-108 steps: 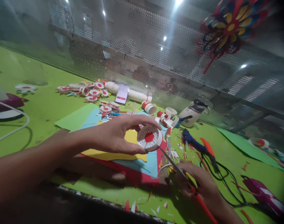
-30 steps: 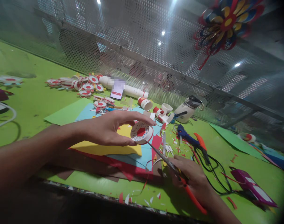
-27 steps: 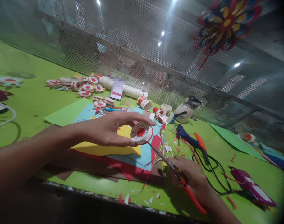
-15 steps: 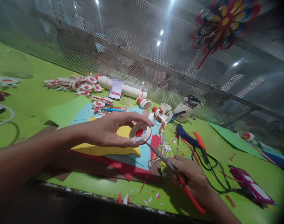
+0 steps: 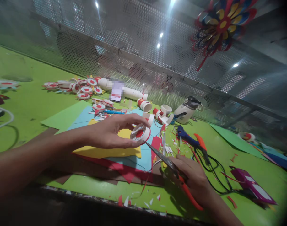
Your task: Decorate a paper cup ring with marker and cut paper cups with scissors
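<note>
Turned slightly since half a second earlier, the white ring (image 5: 140, 135) now shows you more of its outer wall, its dotted inner face with a red centre seen more obliquely. You hold it tilted, clear above the green tabletop (image 5: 28, 110), between the thumb and fingers of your left hand (image 5: 110, 131), which is curved into a half-open C. Your right hand (image 5: 192, 175) is closed round the red-orange handles of the scissors (image 5: 165, 160), whose blades look closed and point up to the ring's lower rim; whether the tip touches it cannot be told. Below your left hand, a yellow sheet (image 5: 110, 152), a light blue sheet (image 5: 144, 160) and a red sheet (image 5: 127, 173) overlap. To their right, paper scraps (image 5: 168, 149) lie near a blue-and-orange glue gun (image 5: 188, 137); farther right lies a purple device (image 5: 253, 185). Beyond the sheets you see red-and-white discs (image 5: 86, 90), a phone (image 5: 115, 95) in front of a white tube (image 5: 136, 93), and a bottle (image 5: 184, 113). Behind stands a perforated screen (image 5: 138, 40), with a flower-shaped ornament (image 5: 223, 25) at upper right.
</note>
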Tool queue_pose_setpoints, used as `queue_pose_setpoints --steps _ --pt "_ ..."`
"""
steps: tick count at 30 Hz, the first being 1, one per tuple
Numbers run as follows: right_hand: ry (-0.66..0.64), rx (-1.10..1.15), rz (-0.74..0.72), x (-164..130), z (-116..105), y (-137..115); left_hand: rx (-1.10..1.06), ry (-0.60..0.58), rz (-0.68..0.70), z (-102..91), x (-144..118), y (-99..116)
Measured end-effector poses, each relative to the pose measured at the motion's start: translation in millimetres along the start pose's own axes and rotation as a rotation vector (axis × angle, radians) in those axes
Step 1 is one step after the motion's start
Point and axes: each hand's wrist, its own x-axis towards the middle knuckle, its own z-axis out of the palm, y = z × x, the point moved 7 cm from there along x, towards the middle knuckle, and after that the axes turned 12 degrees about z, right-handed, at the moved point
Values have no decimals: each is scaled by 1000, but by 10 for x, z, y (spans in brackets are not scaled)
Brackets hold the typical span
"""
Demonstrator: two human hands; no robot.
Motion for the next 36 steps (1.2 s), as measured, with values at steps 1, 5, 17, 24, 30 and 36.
queue_pose_setpoints --steps 1,5,17,24,30,36 --pt "6 -12 4 10 -5 1 1 -1 0 1 -3 -11" --pt "0 -10 15 52 -14 -8 1 3 -4 -1 -13 -60" --pt "51 -9 33 65 -73 1 30 35 29 -59 -2 -20" --pt "32 27 39 75 -59 0 6 75 35 -44 -10 -36" --pt "38 34 67 52 -48 28 5 94 29 -32 -15 -49" --pt "25 37 84 27 -23 58 23 91 61 -23 -34 -73"
